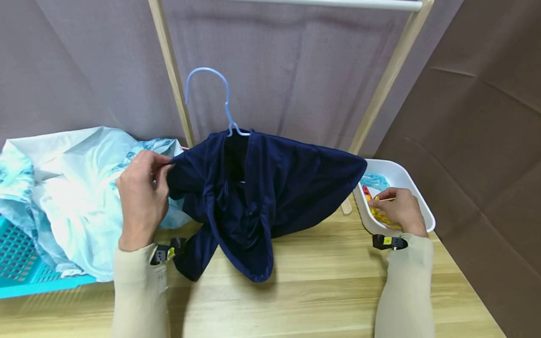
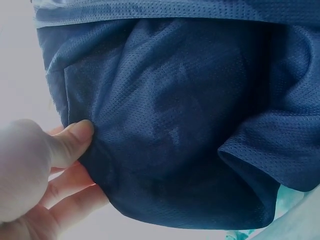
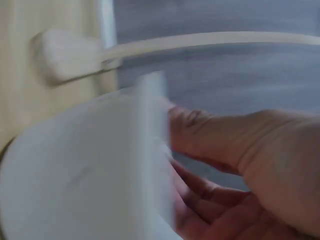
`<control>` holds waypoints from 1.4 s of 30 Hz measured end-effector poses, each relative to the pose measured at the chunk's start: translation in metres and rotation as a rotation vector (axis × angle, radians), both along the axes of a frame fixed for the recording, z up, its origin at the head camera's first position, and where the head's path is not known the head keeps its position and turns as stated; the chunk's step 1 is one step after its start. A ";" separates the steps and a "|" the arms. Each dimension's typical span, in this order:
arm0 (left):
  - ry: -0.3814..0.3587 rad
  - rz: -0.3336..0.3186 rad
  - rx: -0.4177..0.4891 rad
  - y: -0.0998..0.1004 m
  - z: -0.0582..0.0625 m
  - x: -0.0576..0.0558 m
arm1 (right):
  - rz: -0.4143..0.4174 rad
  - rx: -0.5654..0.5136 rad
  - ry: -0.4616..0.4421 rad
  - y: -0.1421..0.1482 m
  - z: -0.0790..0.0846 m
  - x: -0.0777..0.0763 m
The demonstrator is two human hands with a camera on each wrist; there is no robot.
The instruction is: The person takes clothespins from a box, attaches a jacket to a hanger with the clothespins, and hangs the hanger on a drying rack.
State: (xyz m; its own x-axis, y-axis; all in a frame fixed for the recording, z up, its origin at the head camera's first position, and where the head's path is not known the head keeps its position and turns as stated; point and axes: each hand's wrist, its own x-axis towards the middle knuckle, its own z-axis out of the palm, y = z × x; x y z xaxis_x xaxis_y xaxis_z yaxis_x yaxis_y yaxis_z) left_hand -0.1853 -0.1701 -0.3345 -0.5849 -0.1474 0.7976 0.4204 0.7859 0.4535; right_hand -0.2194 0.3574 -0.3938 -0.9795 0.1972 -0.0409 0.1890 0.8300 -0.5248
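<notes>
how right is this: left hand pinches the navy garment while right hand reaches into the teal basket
The right hand isn't in the teal basket; it reaches into the white tub, as the head view shows. The left hand does pinch the navy garment.

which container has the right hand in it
The white, solid-walled tub on the right; the turquoise basket on the left is perforated and heaped with pale blue fabric.
</notes>
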 end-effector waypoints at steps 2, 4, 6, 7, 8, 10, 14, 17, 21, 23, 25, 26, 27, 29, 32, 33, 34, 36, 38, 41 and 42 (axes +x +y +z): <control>-0.008 -0.002 -0.007 0.000 0.000 0.000 | -0.026 -0.012 0.072 -0.002 0.009 0.004; -0.016 -0.003 -0.013 0.001 0.001 -0.001 | -0.050 -0.033 0.150 -0.007 0.020 0.010; -0.023 -0.009 -0.020 0.001 0.001 -0.002 | -0.083 -0.073 0.221 -0.013 0.033 0.016; -0.025 -0.012 -0.024 0.001 0.001 -0.003 | -0.091 -0.092 0.258 -0.017 0.039 0.019; -0.028 -0.016 -0.027 0.001 0.000 -0.003 | -0.100 -0.114 0.299 -0.022 0.046 0.022; -0.033 -0.024 -0.036 0.002 0.000 -0.004 | -0.112 -0.179 0.401 -0.033 0.058 0.028; -0.040 -0.035 -0.058 0.002 -0.001 -0.005 | -0.073 -0.313 0.635 -0.061 0.079 0.039; -0.042 -0.044 -0.073 0.003 -0.001 -0.006 | 0.012 -0.441 0.812 -0.082 0.092 0.047; -0.051 -0.059 -0.089 0.005 -0.002 -0.007 | 0.200 -0.725 0.993 -0.108 0.102 0.054; -0.061 -0.065 -0.096 0.006 -0.002 -0.008 | 0.295 -0.837 1.035 -0.118 0.104 0.056; -0.071 -0.074 -0.099 0.007 -0.002 -0.008 | 0.349 -0.867 1.042 -0.125 0.105 0.056; -0.075 -0.079 -0.099 0.008 -0.002 -0.008 | 0.377 -0.876 1.039 -0.128 0.104 0.056; -0.077 -0.085 -0.099 0.008 -0.003 -0.009 | 0.394 -0.874 1.030 -0.130 0.104 0.056; -0.076 -0.098 -0.099 0.009 -0.003 -0.009 | 0.415 -0.838 1.005 -0.132 0.102 0.056; -0.066 -0.120 -0.105 0.009 -0.004 -0.009 | 0.420 -0.715 0.939 -0.133 0.098 0.056; -0.062 -0.127 -0.109 0.009 -0.004 -0.009 | 0.418 -0.654 0.907 -0.132 0.097 0.056; -0.060 -0.131 -0.114 0.009 -0.004 -0.009 | 0.420 -0.591 0.871 -0.131 0.097 0.057; -0.059 -0.133 -0.121 0.009 -0.004 -0.009 | 0.428 -0.479 0.796 -0.128 0.096 0.056; -0.062 -0.130 -0.124 0.009 -0.003 -0.009 | 0.440 -0.403 0.707 -0.121 0.097 0.055; -0.069 -0.107 -0.118 0.009 -0.002 -0.007 | 0.411 -0.353 0.596 -0.106 0.094 0.050; -0.070 -0.100 -0.118 0.008 -0.002 -0.006 | 0.371 -0.336 0.552 -0.100 0.092 0.048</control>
